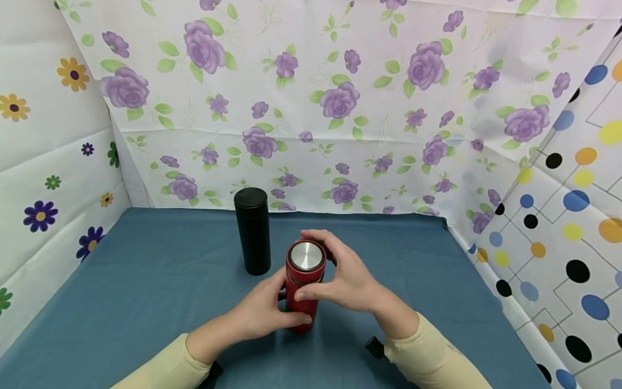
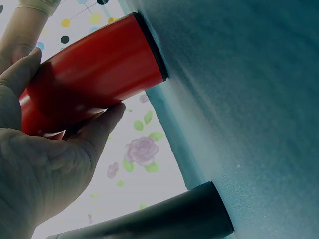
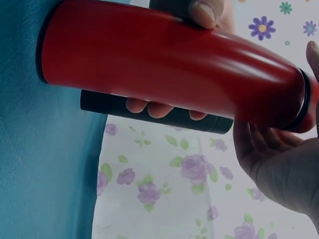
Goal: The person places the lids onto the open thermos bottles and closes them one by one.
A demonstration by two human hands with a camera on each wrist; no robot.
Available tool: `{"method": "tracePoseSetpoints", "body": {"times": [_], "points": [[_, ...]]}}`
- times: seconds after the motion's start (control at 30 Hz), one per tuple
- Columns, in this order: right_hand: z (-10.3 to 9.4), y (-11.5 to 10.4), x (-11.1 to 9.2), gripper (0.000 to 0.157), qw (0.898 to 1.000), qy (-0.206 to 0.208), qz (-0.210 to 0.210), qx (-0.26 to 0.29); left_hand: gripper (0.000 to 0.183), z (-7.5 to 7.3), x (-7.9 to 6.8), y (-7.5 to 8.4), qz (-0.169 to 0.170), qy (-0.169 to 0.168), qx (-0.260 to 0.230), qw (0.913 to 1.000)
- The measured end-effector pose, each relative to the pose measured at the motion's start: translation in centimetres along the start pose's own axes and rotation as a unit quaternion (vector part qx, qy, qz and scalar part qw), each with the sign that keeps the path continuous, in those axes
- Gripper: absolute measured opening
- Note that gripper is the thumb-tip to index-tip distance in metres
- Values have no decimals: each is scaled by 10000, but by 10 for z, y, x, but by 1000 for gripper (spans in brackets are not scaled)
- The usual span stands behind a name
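Note:
A red thermos bottle [image 1: 305,277] with a brushed silver disc [image 1: 308,255] on its lid stands upright on the blue tablecloth. My left hand [image 1: 257,314] grips its body, the thumb in front and the fingertips wrapped round the far side. Higher up, my right hand [image 1: 352,278] holds around the lid and neck, its thumb lying across the front just below the lid seam. In the left wrist view the base of the red bottle [image 2: 99,69] is right at the cloth. The right wrist view shows the dark ring at the lid seam [image 3: 301,102].
A black bottle [image 1: 252,232] stands upright behind and left of the red one. Blue cloth [image 1: 160,281] covers the table. Flowered sheets [image 1: 301,108] hang at the back and left, a dotted sheet [image 1: 563,254] at the right.

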State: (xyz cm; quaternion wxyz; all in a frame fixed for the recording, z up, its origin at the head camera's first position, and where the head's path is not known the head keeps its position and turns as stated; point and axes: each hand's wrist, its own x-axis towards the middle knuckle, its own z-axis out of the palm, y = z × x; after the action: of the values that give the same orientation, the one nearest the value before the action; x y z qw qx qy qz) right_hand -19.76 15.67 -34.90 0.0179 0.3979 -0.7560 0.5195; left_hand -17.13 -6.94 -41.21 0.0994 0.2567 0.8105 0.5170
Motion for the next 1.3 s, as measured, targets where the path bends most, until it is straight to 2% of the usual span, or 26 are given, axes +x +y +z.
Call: {"method": "tracePoseSetpoints", "body": {"times": [0.13, 0.3, 0.67, 1.3], "points": [[-5, 4, 0, 83, 9974, -337, 20, 644, 77, 0, 0, 0, -31, -4, 4, 10000], [-10, 8, 1, 73, 9894, -605, -197, 1306, 79, -1, 0, 1, -124, -38, -24, 9999], [-10, 8, 0, 66, 9966, -369, 53, 738, 79, -1, 0, 1, -83, 8, 4, 10000], [-4, 15, 0, 68, 9982, 85, -360, 482, 79, 0, 1, 0, -124, -22, -25, 9999]]}}
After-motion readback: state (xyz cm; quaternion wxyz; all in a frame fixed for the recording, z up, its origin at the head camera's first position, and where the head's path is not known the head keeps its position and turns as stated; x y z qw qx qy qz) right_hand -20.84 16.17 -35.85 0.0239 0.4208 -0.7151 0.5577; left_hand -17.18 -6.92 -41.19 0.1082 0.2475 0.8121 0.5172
